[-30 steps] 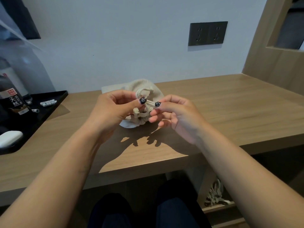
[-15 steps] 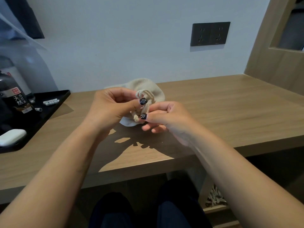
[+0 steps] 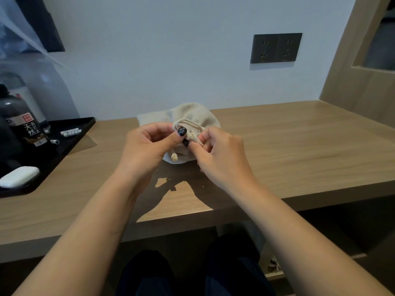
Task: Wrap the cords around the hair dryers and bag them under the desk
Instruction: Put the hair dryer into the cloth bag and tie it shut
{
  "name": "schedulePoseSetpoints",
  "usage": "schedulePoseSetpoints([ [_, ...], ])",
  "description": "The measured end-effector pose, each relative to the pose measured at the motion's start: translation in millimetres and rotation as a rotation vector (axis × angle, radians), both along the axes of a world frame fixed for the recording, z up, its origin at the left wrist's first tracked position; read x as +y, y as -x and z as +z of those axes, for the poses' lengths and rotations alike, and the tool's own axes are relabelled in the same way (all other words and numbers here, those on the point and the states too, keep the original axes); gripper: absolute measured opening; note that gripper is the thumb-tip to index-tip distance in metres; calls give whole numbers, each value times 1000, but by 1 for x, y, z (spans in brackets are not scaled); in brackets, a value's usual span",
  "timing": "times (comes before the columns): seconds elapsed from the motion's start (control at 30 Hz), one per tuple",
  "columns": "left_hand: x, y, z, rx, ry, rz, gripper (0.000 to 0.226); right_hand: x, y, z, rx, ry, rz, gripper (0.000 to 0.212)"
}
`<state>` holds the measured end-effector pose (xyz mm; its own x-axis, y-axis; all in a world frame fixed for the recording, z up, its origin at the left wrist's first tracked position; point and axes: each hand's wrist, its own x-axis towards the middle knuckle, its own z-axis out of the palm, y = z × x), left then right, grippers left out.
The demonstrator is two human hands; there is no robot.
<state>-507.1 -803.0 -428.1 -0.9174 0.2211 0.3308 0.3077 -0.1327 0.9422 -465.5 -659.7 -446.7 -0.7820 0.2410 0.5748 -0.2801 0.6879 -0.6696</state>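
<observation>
Bag (image 3: 193, 116): on desk (image 3: 299, 146) by wall, bare wood rightward.
Drawstring (image 3: 193, 136): pinched by left hand (image 3: 147, 146) and right hand (image 3: 220, 154) at bag's mouth.

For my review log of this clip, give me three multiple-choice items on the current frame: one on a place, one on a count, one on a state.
1. Where does the cloth bag lie?
A. on the desk by the wall
B. on the black tray
C. under the desk

2. How many sockets does the dark wall plate hold?
A. one
B. two
C. four

3. What are the hands doing?
A. resting flat
B. both pinching the drawstring
C. lifting a bottle

Key: 1 A, the bag sits on the wood near the wall. 2 B, two socket faces lie side by side. 3 B, left hand and right hand grip the cord at the bag's mouth.
</observation>
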Motion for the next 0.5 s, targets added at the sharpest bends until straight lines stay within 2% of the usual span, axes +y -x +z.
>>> schedulePoseSetpoints([
  [0.07,-1,1,-2,-26,-24,-9,29,-1,2,-1,-19,92,41,17],
  [0.2,-2,0,-4,-62,-53,-33,26,-3,-2,5,-191,509,231,6],
  [0.3,-1,-1,-5,-80,-59,-42,21,0,-6,10,-307,794,370,10],
  [0.4,0,-2,-4,-93,-59,-53,19,3,-6,13,-421,1082,477,6],
  [0.5,2,-5,-5,-97,-40,-63,10,4,-4,12,-474,1240,479,15],
])
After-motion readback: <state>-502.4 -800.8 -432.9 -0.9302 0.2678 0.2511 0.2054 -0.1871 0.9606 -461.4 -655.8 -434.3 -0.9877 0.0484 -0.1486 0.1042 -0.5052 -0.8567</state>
